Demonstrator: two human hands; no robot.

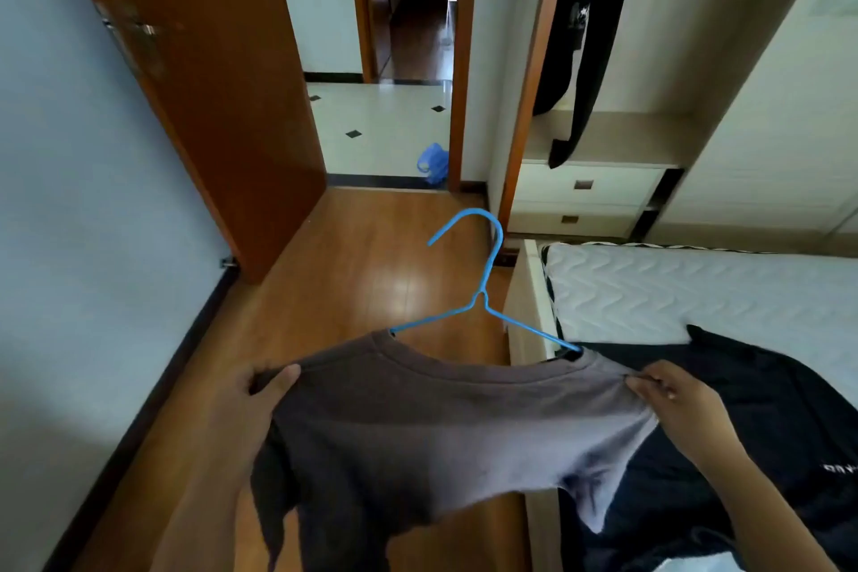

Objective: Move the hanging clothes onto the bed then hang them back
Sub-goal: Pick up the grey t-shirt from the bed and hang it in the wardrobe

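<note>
Two hands hold one grey-brown shirt (441, 423) in the lower middle of the frame. The left hand (264, 386) grips the shirt's left shoulder with the thumb on top. The right hand (678, 399) pinches the right shoulder. The shirt is stretched between them, so its long way runs from left to right.

A blue hanger (483, 293) sits inside the collar. Its hook pokes up and away from the person, in the middle of the frame.

Most of the shirt hangs over the floor (353, 255), and its right end is over the edge of the bed (673, 288). A dark piece of clothing (743, 409) lies on the bed at the lower right, under the right hand.

At the upper right, past the end of the bed, is the open closet (603, 139). One black piece of clothing (589, 14) hangs inside it, and two drawers (585, 186) below are closed. The shirt likely goes there next, and the right hand is the nearer one.
</note>
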